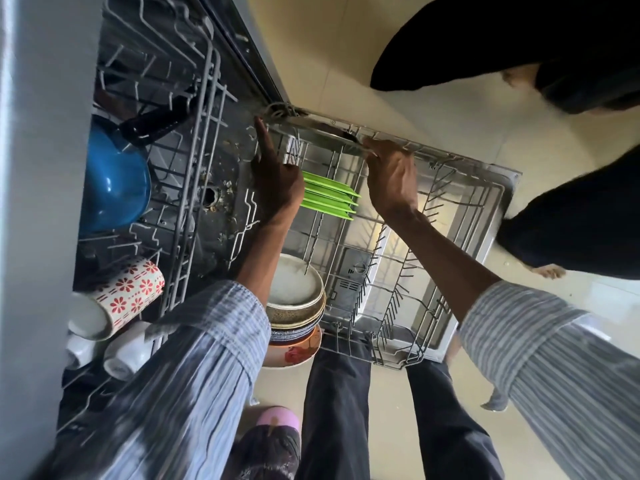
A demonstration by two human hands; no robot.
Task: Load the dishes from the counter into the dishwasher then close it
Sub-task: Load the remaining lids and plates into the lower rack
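Observation:
The dishwasher stands open with its lower rack [460, 161] pulled out over the dropped door. My right hand [391, 174] curls its fingers over the rack's far rim, where a long flat metal strip [322, 128] lies; I cannot tell if that is a utensil or part of the rack. At the rack's far left corner, my left hand [277, 181] has its index finger straight along the wires and its other fingers hidden. Green plates [329, 197] stand between my hands. A stack of bowls and plates [294, 299] sits at the rack's near left.
To the left, the upper rack [204, 140] holds a blue bowl [114, 181], a black-handled pan [156, 124], a red-flowered mug [131, 289] and white cups [128, 351]. Another person in dark clothes stands barefoot [550, 271] at the right on the tiled floor.

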